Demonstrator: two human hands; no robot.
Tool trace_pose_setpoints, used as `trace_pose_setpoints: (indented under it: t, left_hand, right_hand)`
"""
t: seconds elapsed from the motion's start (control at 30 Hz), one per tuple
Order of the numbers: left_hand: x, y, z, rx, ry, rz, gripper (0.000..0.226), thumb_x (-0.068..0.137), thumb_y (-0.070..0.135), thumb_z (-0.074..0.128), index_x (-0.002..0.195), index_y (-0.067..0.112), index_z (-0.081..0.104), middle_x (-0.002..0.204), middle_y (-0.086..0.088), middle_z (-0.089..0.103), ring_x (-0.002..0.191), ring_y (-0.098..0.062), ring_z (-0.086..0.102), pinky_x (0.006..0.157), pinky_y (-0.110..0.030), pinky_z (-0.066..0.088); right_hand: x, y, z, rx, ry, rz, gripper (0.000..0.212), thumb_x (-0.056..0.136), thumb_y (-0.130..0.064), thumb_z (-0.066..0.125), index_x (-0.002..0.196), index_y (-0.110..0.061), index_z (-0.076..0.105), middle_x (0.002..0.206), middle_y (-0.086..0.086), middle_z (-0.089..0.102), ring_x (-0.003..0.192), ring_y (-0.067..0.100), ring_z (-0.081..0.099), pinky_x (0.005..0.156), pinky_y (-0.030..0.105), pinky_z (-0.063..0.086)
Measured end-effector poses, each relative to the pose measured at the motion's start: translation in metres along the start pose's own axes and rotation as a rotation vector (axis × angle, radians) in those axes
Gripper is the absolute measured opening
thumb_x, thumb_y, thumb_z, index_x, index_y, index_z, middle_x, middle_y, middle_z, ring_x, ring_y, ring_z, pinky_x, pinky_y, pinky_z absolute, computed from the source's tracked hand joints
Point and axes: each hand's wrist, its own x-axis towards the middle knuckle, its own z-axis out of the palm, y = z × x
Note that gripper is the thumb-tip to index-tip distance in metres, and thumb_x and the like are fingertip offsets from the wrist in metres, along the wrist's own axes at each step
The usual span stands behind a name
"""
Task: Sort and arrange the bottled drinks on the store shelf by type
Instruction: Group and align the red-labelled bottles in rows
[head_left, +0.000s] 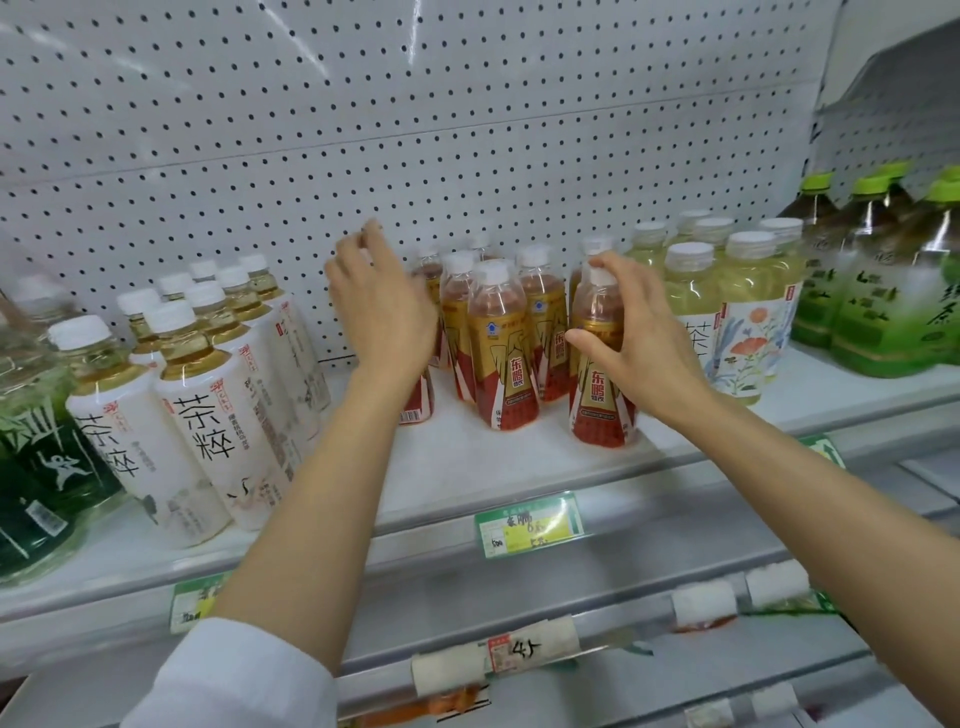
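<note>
Several red-and-gold energy drink bottles (501, 343) with white caps stand in a cluster at the middle of the white shelf (467, 467). My right hand (641, 338) grips the front right bottle (597, 410) of that cluster near its neck, thumb on the left side and fingers curled over the cap. My left hand (382, 306) is raised at the cluster's left side with its fingers loosely spread. It covers most of another red-and-gold bottle (418, 402) and does not visibly hold it.
White-label tea bottles (208, 415) fill the left, with dark green bottles (31, 441) beyond them. Pale floral-label bottles (748, 322) and large green tea bottles (883, 291) stand on the right. A pegboard wall (467, 130) backs the shelf. A green price tag (527, 525) hangs on the front rail.
</note>
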Motion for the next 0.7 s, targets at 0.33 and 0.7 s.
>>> trace_pose_setpoints:
  t: [0.33, 0.7]
  left_hand:
    - [-0.032, 0.048, 0.014, -0.12, -0.415, 0.115, 0.094, 0.07, 0.039, 0.088, 0.142, 0.033, 0.027, 0.138, -0.019, 0.043, 0.109, -0.04, 0.062, 0.088, -0.046, 0.054]
    - [-0.04, -0.031, -0.059, -0.124, -0.404, -0.042, 0.093, 0.067, 0.023, 0.091, 0.135, 0.032, 0.029, 0.134, -0.011, 0.048, 0.105, -0.026, 0.059, 0.088, -0.047, 0.054]
  right_hand:
    - [0.005, 0.0, 0.007, 0.057, 0.008, -0.009, 0.066, 0.088, -0.04, 0.068, 0.143, -0.032, 0.032, 0.143, 0.006, 0.039, 0.12, 0.024, 0.05, 0.088, 0.046, 0.053]
    - [0.003, -0.033, 0.024, 0.271, -0.065, -0.064, 0.067, 0.085, -0.035, 0.073, 0.142, -0.034, 0.036, 0.14, 0.0, 0.041, 0.111, 0.01, 0.048, 0.091, 0.033, 0.045]
